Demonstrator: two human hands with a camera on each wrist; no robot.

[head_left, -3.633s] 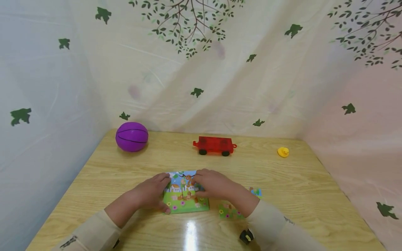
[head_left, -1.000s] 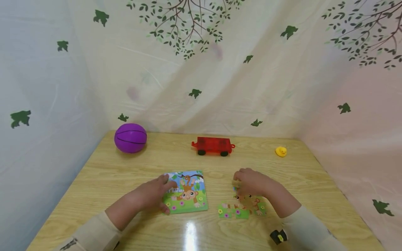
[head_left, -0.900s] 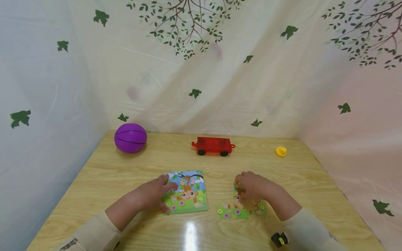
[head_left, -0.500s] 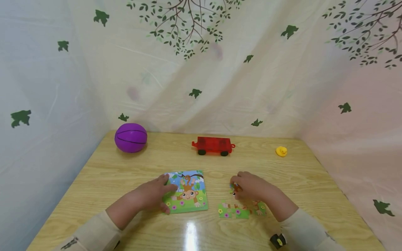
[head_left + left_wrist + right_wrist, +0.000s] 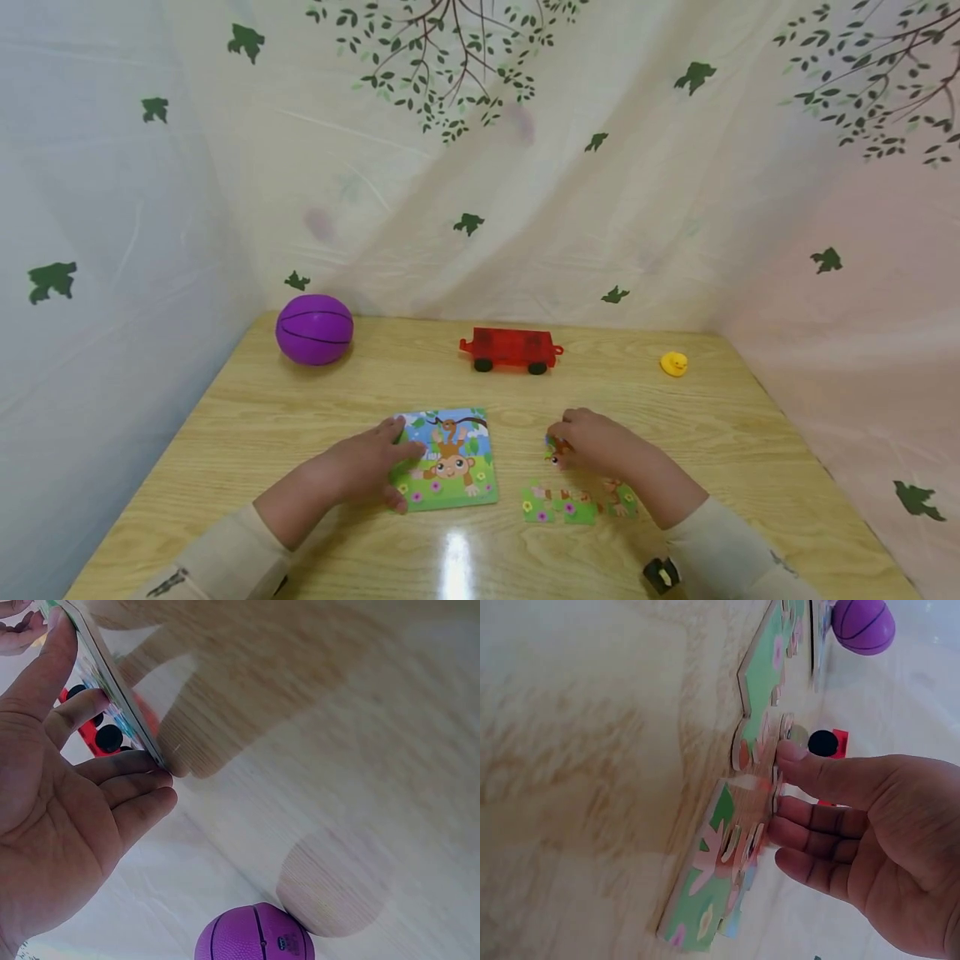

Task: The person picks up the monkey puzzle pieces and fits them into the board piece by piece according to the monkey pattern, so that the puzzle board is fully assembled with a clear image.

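Right grip [image 5: 597, 443], puzzle piece [image 5: 557, 454] pinched at fingertips

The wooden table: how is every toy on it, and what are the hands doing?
Square colourful monkey-picture board: flat, picture up, partly covered
Left hand: touching the board's left side
Blue-and-brown monkey puzzle piece: held
Right hand: pinching that piece
Loose green flowered puzzle pieces: lying picture up
Round purple ball: resting, untouched
Long red plastic wagon: upright, untouched
Small yellow duck: upright, untouched

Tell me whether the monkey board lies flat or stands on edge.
Flat: the monkey board lies picture up in the head view, its thin edge along the table in the left wrist view.
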